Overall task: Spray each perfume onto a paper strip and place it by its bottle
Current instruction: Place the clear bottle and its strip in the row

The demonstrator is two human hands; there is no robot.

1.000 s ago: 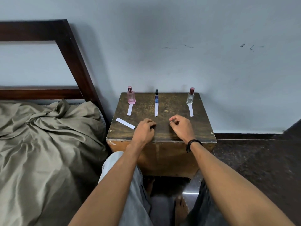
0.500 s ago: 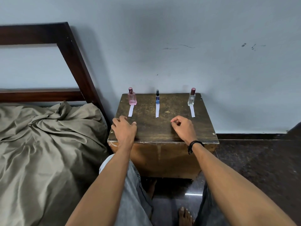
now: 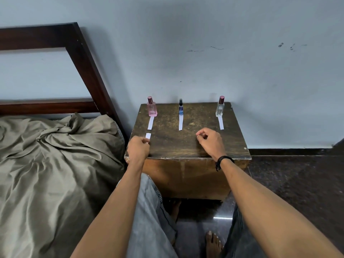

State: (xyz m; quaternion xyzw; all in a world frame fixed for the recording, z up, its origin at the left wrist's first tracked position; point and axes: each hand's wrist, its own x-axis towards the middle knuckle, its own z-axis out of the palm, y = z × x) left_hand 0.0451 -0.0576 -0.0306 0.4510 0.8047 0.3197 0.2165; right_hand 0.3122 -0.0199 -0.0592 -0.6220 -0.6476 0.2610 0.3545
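Three perfume bottles stand along the back of a worn wooden table: a pink bottle at left, a slim blue spray bottle in the middle, a clear bottle at right. One white paper strip lies in front of each: the left strip, the middle strip, the right strip. My left hand pinches a spare white strip near the table's left edge; most of it is hidden under my fingers. My right hand rests on the table, fingers loosely curled, holding nothing.
A bed with a rumpled olive sheet and dark wooden headboard sits close on the left. A pale wall backs the table. Dark floor lies to the right. My knees and bare foot are below the table.
My left hand slid from the table's middle to its left edge and took hold of the spare strip that lay flat there. My right hand stayed where it was.
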